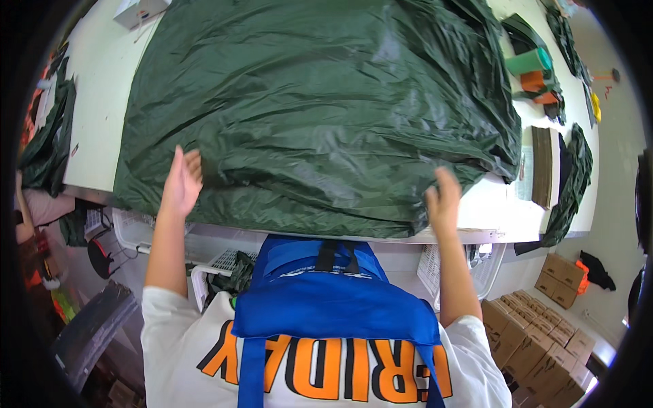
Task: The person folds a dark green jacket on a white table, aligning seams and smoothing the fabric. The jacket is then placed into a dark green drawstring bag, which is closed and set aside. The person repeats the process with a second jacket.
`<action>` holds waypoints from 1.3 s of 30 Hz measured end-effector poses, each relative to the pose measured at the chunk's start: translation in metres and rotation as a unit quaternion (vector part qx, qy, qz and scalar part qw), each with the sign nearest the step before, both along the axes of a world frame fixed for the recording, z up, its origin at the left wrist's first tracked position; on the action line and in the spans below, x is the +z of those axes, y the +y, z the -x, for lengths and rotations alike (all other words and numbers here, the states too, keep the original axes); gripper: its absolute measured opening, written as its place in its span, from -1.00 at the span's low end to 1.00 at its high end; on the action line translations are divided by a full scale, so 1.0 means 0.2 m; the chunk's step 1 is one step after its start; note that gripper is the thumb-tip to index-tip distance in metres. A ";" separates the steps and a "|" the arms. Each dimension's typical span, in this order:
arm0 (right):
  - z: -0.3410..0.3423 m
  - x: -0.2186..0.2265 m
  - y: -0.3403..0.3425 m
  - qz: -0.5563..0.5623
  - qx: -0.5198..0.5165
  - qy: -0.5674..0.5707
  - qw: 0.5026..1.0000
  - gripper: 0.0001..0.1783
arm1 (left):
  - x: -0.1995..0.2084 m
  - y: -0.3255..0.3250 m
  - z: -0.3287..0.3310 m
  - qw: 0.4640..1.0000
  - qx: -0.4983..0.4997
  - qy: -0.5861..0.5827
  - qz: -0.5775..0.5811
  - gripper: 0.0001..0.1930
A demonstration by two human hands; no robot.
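Observation:
A large dark green sheet of thin, shiny fabric [306,115] lies spread and wrinkled over the white table [98,129], its near edge running along the table's front. My left hand [183,182] hovers at or just above the near left part of the fabric, thumb and fingers stretched out, nothing in it. By the near right corner is my right hand [443,200], slightly blurred, fingers extended and apart, and holding nothing that I can see. Whether either hand touches the fabric is hard to tell.
A green cylinder [528,62], orange items and a stack of brown card [542,166] sit on the right of the table. White plastic baskets [430,272] stand below its front edge. Cardboard boxes [537,340] are stacked on the floor at right. Dark fabric [54,143] hangs at left.

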State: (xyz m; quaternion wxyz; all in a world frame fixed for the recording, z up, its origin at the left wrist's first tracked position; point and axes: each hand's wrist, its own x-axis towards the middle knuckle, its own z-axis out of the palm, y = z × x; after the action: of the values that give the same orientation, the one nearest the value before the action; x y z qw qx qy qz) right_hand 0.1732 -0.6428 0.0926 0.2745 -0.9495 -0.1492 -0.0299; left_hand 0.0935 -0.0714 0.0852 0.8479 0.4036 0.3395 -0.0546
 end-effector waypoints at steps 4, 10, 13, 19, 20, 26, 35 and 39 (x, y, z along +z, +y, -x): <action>-0.39 -0.08 -0.61 0.110 -0.216 -0.213 0.946 -0.48 | 0.07 -0.30 0.14 0.899 -0.129 0.007 -0.418 -0.59; -0.68 -0.05 -1.09 0.215 -0.239 0.001 0.947 -0.72 | 0.25 -0.37 0.08 0.851 -0.014 -0.089 -0.517 -0.63; -0.78 0.07 -1.14 0.327 -0.167 0.095 0.925 -0.65 | 0.31 -0.36 0.11 0.804 -0.070 -0.122 -0.578 -0.54; -0.82 -0.02 -0.89 0.398 -0.238 0.113 0.879 -0.68 | 0.06 -0.49 0.13 0.736 -0.266 0.132 -0.608 -0.19; -0.78 -0.03 -0.85 0.350 -0.254 0.020 0.901 -0.69 | 0.07 -0.44 0.15 0.840 -0.223 0.093 -0.486 -0.22; -0.17 -0.07 -0.11 0.148 0.003 -0.107 0.983 -0.41 | 0.18 -0.36 -0.01 0.931 -0.085 0.042 -0.351 -0.46; 0.03 -0.15 0.06 0.226 0.053 0.012 0.973 -0.30 | 0.14 -0.36 -0.07 0.906 -0.010 0.281 -0.315 -0.37; 0.04 -0.15 0.07 0.239 0.077 0.010 0.968 -0.33 | 0.16 -0.23 -0.02 0.995 -0.089 0.029 -0.045 -0.35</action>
State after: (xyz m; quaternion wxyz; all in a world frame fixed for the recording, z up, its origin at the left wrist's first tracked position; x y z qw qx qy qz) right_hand 0.1654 -0.6294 0.0624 0.0422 -0.9735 -0.2217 0.0378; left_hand 0.0968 -0.1175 0.1178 0.8105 0.4681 0.3289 -0.1259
